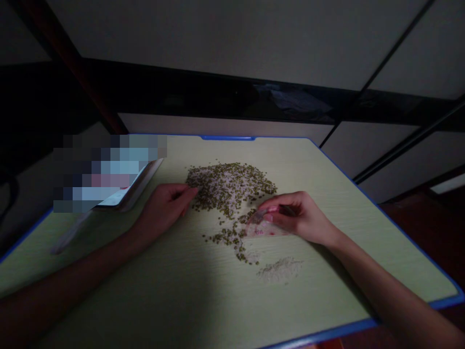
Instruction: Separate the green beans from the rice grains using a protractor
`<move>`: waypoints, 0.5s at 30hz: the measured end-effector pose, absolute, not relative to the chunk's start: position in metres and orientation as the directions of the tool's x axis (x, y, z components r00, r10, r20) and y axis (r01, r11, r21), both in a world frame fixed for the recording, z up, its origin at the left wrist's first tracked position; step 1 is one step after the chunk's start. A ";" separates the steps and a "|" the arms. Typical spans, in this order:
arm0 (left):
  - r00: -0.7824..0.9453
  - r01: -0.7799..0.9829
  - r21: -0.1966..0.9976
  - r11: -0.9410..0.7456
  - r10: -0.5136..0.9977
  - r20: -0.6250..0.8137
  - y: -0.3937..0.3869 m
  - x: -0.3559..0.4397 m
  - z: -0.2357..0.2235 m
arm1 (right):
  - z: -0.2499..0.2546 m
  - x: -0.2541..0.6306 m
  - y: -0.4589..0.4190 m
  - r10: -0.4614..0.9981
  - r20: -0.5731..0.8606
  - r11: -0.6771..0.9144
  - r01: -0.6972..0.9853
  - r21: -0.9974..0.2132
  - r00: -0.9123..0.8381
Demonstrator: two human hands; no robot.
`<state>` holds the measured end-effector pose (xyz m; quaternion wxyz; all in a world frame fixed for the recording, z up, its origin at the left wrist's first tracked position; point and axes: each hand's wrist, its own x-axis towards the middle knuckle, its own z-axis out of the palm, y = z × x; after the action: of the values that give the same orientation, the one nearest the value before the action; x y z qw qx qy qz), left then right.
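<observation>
A mixed pile of green beans and pale rice-like grains (227,186) lies in the middle of the table. My left hand (169,206) is at its left edge, fingers pinched together; what they hold, if anything, is too small to make out. My right hand (300,218) grips a see-through pinkish protractor (259,228) with a curved edge, low over the tabletop. Just left of the protractor, a smaller scatter of green beans (227,236) trails toward me. Below the right hand sits a small heap of pale grains (279,269), apart from the beans.
The light tabletop (167,300) has a blue rim (348,329). At its left stands a tilted lit screen (116,186), partly pixelated, in a case with a pale strap (70,235). Light cabinet panels (225,39) rise behind the table.
</observation>
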<state>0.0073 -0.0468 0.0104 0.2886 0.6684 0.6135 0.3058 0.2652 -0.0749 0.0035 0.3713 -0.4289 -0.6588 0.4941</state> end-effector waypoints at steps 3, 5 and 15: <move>0.059 0.644 0.761 -0.078 0.997 0.052 -0.047 0.007 0.011 | 0.002 0.264 -0.075 0.935 0.053 0.128 0.195 -0.972 -0.351; 0.058 0.647 0.758 -0.080 0.997 0.056 -0.047 0.007 0.011 | 0.002 0.263 -0.074 0.934 0.045 0.121 0.196 -0.973 -0.355; 0.057 0.636 0.769 -0.057 0.998 0.027 -0.050 0.010 0.015 | 0.002 0.258 -0.070 0.918 0.062 0.154 0.207 -0.966 -0.392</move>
<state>0.0096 -0.0504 0.0152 0.3006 0.6619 0.6172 0.3009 0.2582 -0.0705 0.0024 0.3576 -0.4196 -0.6703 0.4969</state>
